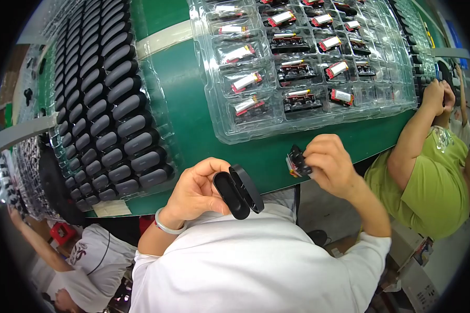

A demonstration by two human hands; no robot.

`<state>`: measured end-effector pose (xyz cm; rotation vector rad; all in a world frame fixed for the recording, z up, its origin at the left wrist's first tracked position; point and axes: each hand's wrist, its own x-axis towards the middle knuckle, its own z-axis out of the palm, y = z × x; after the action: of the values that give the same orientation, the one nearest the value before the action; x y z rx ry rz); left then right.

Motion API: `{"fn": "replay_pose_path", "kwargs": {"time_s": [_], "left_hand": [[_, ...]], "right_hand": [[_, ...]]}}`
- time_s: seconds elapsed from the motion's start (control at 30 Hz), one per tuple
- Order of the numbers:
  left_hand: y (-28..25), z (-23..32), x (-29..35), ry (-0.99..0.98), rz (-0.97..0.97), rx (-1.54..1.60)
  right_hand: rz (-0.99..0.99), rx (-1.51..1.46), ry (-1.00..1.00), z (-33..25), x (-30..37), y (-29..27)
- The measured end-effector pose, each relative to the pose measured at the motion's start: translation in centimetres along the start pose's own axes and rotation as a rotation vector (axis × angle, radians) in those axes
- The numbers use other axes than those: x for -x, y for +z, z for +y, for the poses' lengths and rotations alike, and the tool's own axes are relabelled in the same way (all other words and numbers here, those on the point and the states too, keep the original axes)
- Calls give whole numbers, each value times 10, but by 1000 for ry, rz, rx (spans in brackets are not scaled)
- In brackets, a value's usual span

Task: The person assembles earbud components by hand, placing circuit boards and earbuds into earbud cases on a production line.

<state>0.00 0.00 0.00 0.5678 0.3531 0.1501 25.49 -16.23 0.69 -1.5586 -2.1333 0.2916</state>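
Observation:
My left hand (197, 192) is closed around a black earbud charging case (230, 194), its lid swung up and its dark hollow facing me. To the right, my right hand (329, 164) pinches a small black plastic insert (297, 159) by its edge; a silver and red battery part shows beneath it. The two pieces are apart, both held in front of my chest near the table's front edge. Beyond my right hand lies a clear compartment tray (230, 136) holding several black inserts (302, 101) and red and silver batteries (245, 82).
At left, clear trays carry rows of closed black cases (133, 125) on the green table (185, 99). Another tray of dark parts (402, 31) stands at far right. A person in a green shirt (433, 182) works at right, and one in a white shirt (96, 255) sits at left.

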Motion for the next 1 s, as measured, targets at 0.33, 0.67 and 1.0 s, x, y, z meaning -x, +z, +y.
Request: {"fn": "replay_pose_path", "kwargs": {"time_s": [0.33,0.67,1.0], "left_hand": [[1,11,-7,59,28,-213],[14,12,-12,-14,31,-180],[16,2,-16,71,-11,-258]], "right_hand": [[681,-499,269,-34,-13,30],[443,165,24,-51,-25,9],[417,333,-40,-79,-49,17]]}}
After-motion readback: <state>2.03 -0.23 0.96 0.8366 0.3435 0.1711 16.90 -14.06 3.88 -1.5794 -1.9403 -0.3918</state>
